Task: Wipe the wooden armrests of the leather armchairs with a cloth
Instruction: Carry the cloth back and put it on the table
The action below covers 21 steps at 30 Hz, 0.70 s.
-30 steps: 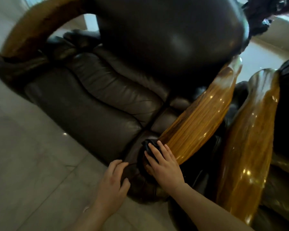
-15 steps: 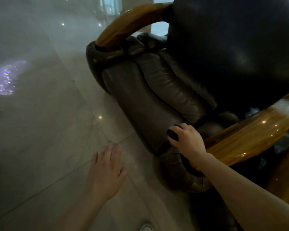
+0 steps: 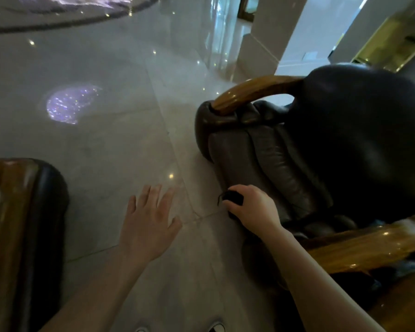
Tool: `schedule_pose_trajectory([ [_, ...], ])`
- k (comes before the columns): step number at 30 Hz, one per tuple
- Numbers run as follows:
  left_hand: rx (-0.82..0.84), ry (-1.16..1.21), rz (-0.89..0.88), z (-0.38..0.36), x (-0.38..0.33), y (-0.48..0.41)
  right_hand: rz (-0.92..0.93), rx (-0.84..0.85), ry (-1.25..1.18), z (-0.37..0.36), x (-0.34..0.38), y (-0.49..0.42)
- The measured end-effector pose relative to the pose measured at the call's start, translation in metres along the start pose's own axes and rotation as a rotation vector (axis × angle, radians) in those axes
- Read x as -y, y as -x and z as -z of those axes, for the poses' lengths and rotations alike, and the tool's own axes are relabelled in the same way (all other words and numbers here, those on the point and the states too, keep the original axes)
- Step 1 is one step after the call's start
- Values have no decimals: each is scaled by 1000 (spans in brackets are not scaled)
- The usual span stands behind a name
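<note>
A dark leather armchair [image 3: 345, 149] fills the right half of the head view. Its far wooden armrest [image 3: 247, 91] curves at the top, and its glossy near armrest [image 3: 374, 245] runs along the lower right. My right hand [image 3: 252, 208] is closed around a bunched dark cloth [image 3: 233, 197], held just off the front edge of the seat cushion, away from the near armrest. My left hand [image 3: 151, 221] hovers over the floor with its fingers spread and holds nothing.
A second piece of furniture with a wooden, dark-edged arm [image 3: 27, 212] stands at the lower left. Polished pale floor tiles [image 3: 120, 130] lie between the two. A white pillar [image 3: 268, 32] rises behind. My shoe tips [image 3: 216, 327] show at the bottom.
The view has swung left and up. My right hand with the cloth has come off the near armrest's front end to the seat's front edge. My left hand has opened over the floor.
</note>
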<state>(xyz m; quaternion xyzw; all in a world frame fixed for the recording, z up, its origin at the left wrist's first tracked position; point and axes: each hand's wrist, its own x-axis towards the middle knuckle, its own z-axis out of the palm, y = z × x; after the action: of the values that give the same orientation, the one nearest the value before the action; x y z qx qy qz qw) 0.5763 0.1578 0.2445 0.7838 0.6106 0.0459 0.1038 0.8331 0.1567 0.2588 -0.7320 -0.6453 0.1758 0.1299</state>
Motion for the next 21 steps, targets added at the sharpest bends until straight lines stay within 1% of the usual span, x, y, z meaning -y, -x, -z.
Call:
schedule_pose_trajectory([
  [6,-72,2,67,49,51,39,81,50,12,0,88,7],
  [14,3,23,173,67,119,89,223,120,34,-16,184,17],
  [21,8,9,290,74,160,112,279,207,11,-32,234,7],
])
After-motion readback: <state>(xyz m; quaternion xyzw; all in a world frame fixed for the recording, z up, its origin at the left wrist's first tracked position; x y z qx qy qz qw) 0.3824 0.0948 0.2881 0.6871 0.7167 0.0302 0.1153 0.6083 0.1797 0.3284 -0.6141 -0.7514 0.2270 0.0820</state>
